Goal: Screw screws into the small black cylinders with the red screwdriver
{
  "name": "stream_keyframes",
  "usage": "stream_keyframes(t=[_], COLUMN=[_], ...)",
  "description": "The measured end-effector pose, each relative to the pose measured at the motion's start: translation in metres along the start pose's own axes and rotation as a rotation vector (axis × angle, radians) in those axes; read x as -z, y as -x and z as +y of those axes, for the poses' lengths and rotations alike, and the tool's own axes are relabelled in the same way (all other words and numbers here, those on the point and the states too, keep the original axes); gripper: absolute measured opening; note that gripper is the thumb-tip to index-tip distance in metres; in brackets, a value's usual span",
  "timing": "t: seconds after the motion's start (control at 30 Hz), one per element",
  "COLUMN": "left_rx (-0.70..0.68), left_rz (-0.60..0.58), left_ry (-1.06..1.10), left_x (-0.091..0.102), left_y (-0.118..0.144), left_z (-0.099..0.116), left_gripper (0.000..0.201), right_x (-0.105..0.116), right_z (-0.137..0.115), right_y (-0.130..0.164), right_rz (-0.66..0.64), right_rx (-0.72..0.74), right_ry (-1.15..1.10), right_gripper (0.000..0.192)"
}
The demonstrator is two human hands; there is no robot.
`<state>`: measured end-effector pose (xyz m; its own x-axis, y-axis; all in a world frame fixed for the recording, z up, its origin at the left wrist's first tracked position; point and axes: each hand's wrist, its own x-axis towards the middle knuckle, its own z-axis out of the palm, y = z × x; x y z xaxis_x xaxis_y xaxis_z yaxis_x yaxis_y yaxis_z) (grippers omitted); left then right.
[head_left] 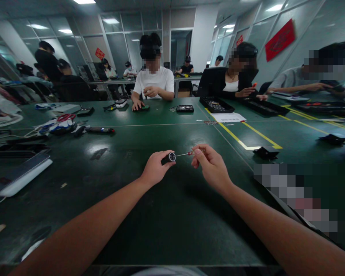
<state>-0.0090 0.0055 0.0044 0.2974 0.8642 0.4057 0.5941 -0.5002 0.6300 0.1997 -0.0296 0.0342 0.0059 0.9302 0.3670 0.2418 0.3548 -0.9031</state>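
left hand (pixel 155 168): fingers curled around black, silver-rimmed cylinder (pixel 167 158)
right hand (pixel 214 165): right of cylinder, fingers pinching red-handled metal screwdriver (pixel 190 153), tip at cylinder
forearms (pixel 109 212): angled inward toward cylinder

Left hand (pixel 155 168) grips black cylinder (pixel 167 158); right hand (pixel 214 166) holds screwdriver (pixel 190 153), shaft reaching cylinder's ringed end. Green table (pixel 172 214) below cylinder.

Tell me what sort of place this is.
Probably a shared workshop for small assembly or repair: a long green worktable marked with yellow tape, a black tray of small items, and a screwdriver-like tool in the right hand.
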Motion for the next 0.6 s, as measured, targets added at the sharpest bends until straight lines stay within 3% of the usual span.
stream_keyframes(t=[0.1,0.2,0.37,0.53,0.6], left_rx=[-0.018,-0.022,-0.014,-0.027,-0.027], left_rz=[-0.026,-0.034,-0.020,-0.025,-0.026], left_ry=[-0.004,-0.002,-0.015,-0.021,-0.024], left_x=[0.0005,0.0011,0.0011,-0.0002,-0.0003], left_y=[0.0006,0.0007,0.0006,0.0006,0.0003], left_z=[0.0006,0.0019,0.0015,0.0002,0.0007], left_gripper=[0.036,0.035,0.034,0.035,0.035], right_x=[0.0001,0.0002,0.0013,0.0020,0.0022], right_z=[-0.0061,-0.0052,0.0011,-0.0018,-0.0018], right_y=[0.0033,0.0047,0.0040,0.0021,0.0017], right_rz=[0.051,0.079,0.022,0.007,0.009], right_rx=[0.008,0.020,0.013,-0.028,-0.038], right_ry=[0.120,0.198,0.157,0.224,0.219], right_gripper=[0.039,0.033,0.022,0.033,0.029])
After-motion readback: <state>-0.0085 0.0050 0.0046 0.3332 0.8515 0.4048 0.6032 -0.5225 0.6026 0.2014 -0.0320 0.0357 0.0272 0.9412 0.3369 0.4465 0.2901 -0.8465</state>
